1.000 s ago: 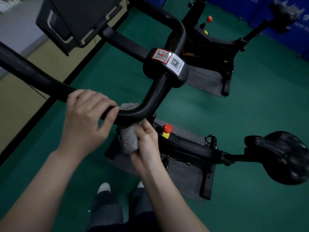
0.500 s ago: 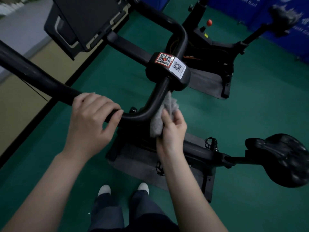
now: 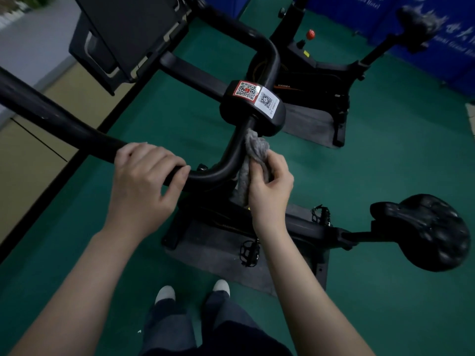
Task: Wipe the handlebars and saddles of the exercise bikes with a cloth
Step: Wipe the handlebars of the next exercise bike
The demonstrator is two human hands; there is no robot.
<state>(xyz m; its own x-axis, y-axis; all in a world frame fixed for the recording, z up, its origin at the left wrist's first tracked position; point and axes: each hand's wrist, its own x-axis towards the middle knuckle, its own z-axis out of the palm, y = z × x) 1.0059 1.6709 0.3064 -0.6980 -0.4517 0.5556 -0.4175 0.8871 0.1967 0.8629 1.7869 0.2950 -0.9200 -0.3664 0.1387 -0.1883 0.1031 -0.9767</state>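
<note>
With the left hand (image 3: 144, 181) gripping the handlebar (image 3: 64, 123) at 9 o'clock, the right hand (image 3: 270, 186) is pinching the cloth (image 3: 253, 147) against it; the saddle (image 3: 426, 232), at 3 o'clock, is apparently awaiting wiping.

The left hand (image 3: 144, 181) curls over the handlebar (image 3: 51, 115), forearm stretched forward. The right hand (image 3: 270, 186) pinches the cloth (image 3: 254, 146) with bent fingers (image 3: 279, 163), wrist raised. Both forearms are bare

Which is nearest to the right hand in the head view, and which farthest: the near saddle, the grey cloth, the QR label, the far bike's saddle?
1. grey cloth, gripped in the right hand
2. QR label, just ahead of the hand
3. near saddle, far right
4. far bike's saddle, top right corner
</note>
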